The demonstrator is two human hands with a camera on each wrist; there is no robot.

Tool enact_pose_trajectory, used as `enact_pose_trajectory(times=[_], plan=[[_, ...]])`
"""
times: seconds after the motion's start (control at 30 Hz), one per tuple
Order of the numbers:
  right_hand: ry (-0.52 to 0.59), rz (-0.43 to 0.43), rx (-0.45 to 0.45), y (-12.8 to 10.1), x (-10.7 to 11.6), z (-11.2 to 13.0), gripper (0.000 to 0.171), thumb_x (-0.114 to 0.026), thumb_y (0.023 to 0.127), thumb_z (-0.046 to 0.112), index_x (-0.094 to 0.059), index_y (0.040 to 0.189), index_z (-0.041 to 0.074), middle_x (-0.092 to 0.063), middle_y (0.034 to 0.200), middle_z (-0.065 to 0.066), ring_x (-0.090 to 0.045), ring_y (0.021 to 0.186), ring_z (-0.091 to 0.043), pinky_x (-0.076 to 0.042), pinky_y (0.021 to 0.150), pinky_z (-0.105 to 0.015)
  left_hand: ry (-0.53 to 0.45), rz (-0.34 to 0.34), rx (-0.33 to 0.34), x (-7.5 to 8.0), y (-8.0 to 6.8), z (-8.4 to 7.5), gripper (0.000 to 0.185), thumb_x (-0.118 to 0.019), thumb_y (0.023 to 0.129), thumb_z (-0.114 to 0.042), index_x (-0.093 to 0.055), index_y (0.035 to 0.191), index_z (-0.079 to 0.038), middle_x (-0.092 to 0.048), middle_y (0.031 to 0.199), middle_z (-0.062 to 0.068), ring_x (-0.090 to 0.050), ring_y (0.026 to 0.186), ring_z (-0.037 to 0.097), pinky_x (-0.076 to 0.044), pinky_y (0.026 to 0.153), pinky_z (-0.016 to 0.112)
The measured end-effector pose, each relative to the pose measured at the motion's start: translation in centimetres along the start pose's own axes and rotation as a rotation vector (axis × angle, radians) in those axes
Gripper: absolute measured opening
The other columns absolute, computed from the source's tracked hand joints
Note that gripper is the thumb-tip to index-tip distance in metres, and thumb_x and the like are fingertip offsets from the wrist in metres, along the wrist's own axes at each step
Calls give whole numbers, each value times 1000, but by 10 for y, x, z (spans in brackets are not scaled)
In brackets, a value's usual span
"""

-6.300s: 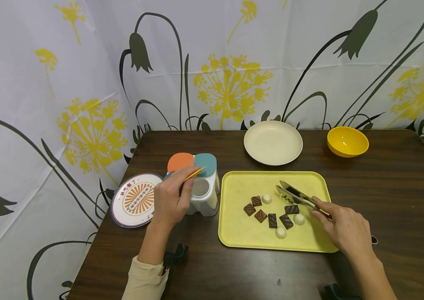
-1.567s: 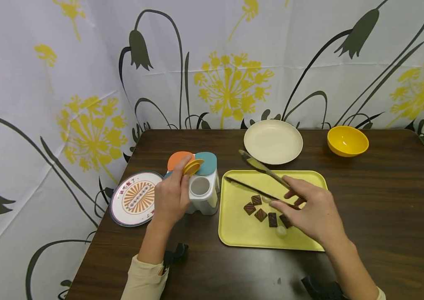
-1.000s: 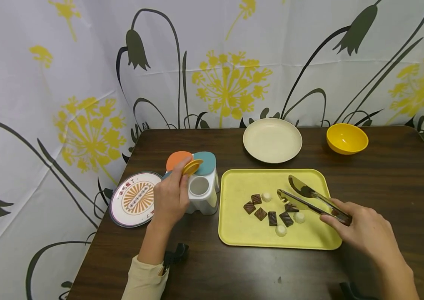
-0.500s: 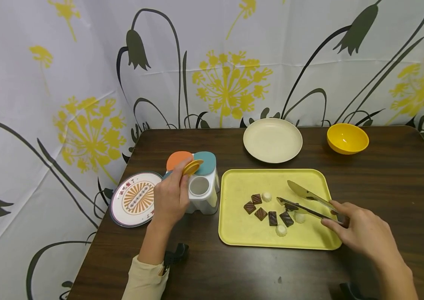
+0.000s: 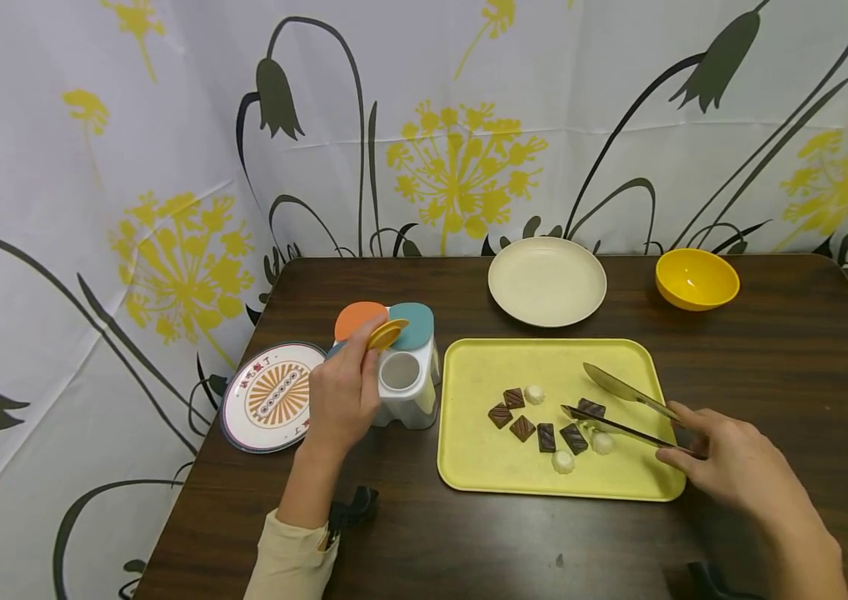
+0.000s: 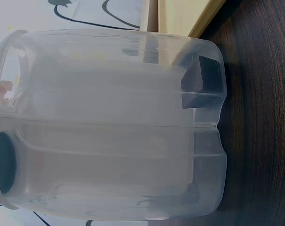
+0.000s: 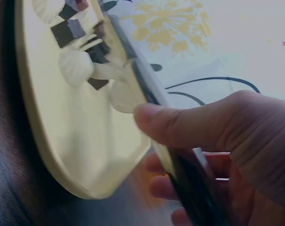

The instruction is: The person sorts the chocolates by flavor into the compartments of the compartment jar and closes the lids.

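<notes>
In the head view my left hand (image 5: 340,392) pinches a yellow round lid (image 5: 386,334) over a white canister set (image 5: 411,404). Its front-right compartment is uncovered; orange and teal lids cap others. The left wrist view shows a dark piece (image 6: 202,80) low inside the clear wall. My right hand (image 5: 731,462) grips metal tongs (image 5: 645,400) between thumb and fingers. The tongs' arms stand apart, with a dark chocolate (image 5: 591,407) between them near the tips. Brown chocolates (image 5: 522,428), other dark chocolates (image 5: 574,438) and white chocolates (image 5: 562,462) lie around it on the yellow tray (image 5: 484,475).
A cream plate (image 5: 547,282) stands behind the tray, with a yellow bowl (image 5: 696,280) to its right. Left of the canister set, a patterned plate (image 5: 277,397) lies partly behind my left hand. A printed curtain (image 5: 469,50) hangs along the table's back edge.
My right hand has swung the tongs from above the tray's left half back to its right side, around the dark chocolate, which has shifted slightly. The left hand keeps the lid, now tilted.
</notes>
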State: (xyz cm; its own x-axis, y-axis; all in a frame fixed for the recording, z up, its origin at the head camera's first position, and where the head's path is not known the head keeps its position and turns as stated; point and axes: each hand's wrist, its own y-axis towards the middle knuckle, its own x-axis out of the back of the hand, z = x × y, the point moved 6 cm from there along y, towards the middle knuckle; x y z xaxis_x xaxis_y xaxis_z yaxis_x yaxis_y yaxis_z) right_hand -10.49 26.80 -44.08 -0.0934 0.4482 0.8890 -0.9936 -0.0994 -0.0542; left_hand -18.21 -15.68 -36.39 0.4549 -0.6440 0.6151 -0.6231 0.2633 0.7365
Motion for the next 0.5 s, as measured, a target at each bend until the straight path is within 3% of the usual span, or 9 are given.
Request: enact_pose_trajectory(times=[0.17, 0.4, 0.5], plan=[[31, 34, -11, -4, 3, -5, 70, -80, 80, 35, -56, 136, -1, -66, 81, 1, -55, 68, -15, -40, 57, -35, 0, 4, 10, 0, 0, 0, 39, -45, 98, -17, -55, 135, -9, -71, 98, 14, -57, 58, 20, -46, 47, 38], [-5, -57, -45, -9, 7, -8, 56, -77, 82, 43, -67, 128, 12, -66, 74, 11, -62, 74, -21, -40, 52, -38, -4, 10, 17, 0, 0, 1, 38, -45, 98, -16, -55, 134, -8, -72, 99, 14, -58, 60, 21, -48, 49, 39], [-6, -76, -46, -9, 8, -9, 51, -76, 83, 42, -69, 126, 14, -73, 83, -1, -63, 77, -26, -41, 52, -41, -2, 7, 16, 0, 0, 1, 39, -45, 98, -17, -55, 134, -9, -72, 100, 14, -59, 61, 21, -48, 49, 39]])
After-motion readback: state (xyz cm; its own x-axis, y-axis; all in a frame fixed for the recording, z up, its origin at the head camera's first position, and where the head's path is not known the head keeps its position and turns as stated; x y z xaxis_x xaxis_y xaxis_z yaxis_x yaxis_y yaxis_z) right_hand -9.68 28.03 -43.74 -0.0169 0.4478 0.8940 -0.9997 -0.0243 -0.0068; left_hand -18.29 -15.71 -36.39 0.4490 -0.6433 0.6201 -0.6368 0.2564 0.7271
